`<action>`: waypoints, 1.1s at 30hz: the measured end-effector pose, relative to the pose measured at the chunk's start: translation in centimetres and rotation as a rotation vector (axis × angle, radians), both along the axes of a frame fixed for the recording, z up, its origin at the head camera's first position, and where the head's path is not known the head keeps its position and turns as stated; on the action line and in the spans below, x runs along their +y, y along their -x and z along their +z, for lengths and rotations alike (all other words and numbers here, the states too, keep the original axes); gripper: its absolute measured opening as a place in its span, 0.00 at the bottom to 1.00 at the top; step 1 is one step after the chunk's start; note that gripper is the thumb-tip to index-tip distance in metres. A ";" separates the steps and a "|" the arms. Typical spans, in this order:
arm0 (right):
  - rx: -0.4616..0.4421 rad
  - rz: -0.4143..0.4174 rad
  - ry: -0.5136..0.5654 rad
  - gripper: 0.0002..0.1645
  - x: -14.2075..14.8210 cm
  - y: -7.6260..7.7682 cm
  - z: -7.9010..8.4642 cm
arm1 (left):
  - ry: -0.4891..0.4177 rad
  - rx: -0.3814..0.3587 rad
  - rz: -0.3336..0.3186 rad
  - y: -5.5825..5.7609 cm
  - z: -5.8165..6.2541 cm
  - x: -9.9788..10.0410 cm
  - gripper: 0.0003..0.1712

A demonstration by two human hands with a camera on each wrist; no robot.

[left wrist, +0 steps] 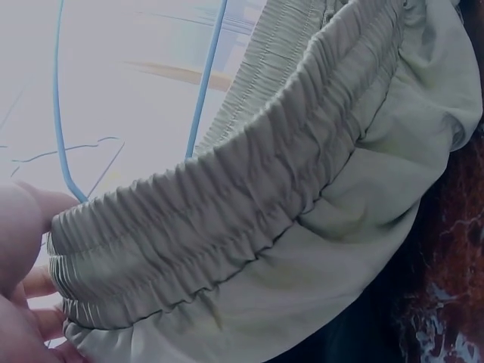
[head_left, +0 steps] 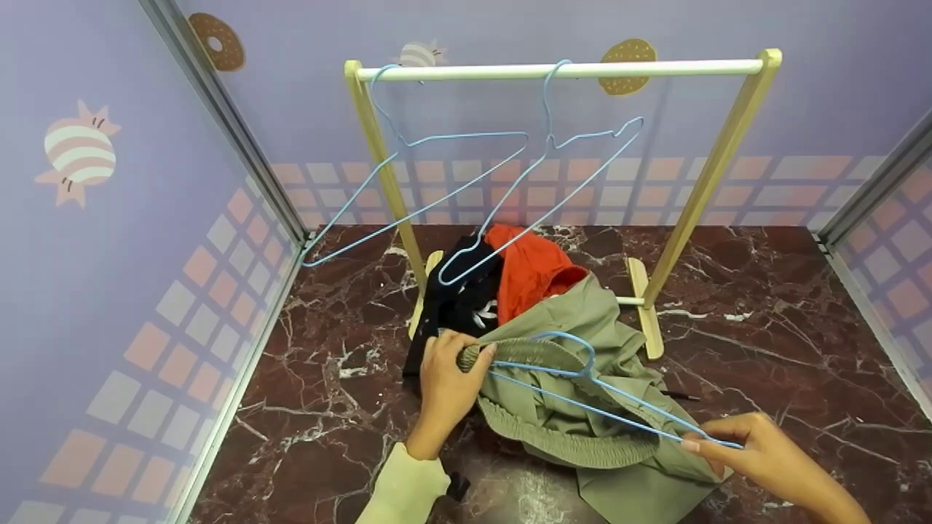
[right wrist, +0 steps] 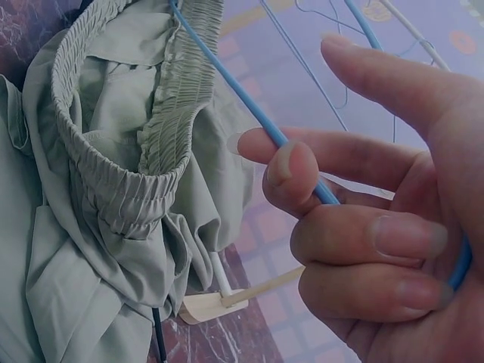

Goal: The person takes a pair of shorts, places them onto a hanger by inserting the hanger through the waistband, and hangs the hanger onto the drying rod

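Olive-green trousers with a gathered elastic waist lie bunched on the floor, their waist opening raised towards me. My left hand grips the left end of the waistband, thumb at the inner side. A blue wire hanger runs across the waist opening. Its left end reaches inside the waistband near my left thumb, and its hook curves up in the middle. My right hand holds the hanger's right end beside the right side of the waist; in the right wrist view, curled fingers wrap the wire.
Behind stands a rack with wooden posts and a white rail. Two blue hangers hang from it. Red cloth and black cloth lie under the rack, against the trousers. Printed walls enclose the dark marbled floor.
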State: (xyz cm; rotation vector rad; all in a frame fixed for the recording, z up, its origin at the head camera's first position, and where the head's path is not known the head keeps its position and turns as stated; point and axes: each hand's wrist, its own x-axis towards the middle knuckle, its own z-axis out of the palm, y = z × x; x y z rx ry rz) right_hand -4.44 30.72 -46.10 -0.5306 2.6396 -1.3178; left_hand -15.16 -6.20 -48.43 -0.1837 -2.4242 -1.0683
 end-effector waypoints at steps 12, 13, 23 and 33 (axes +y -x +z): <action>-0.030 0.008 0.006 0.20 0.2 0.0 0.0 | -0.051 0.035 -0.036 0.2 0.0 -0.2 0.11; -0.037 0.010 0.006 0.20 0.3 0.0 0.0 | -0.058 0.037 -0.039 0.2 0.0 -0.3 0.11; -0.137 0.016 -0.060 0.21 1.5 -0.4 0.2 | -0.096 0.008 -0.032 0.4 0.5 -1.1 0.10; -0.181 0.003 -0.013 0.08 0.5 -0.1 -0.1 | -0.120 -0.008 -0.108 -0.2 1.1 0.0 0.11</action>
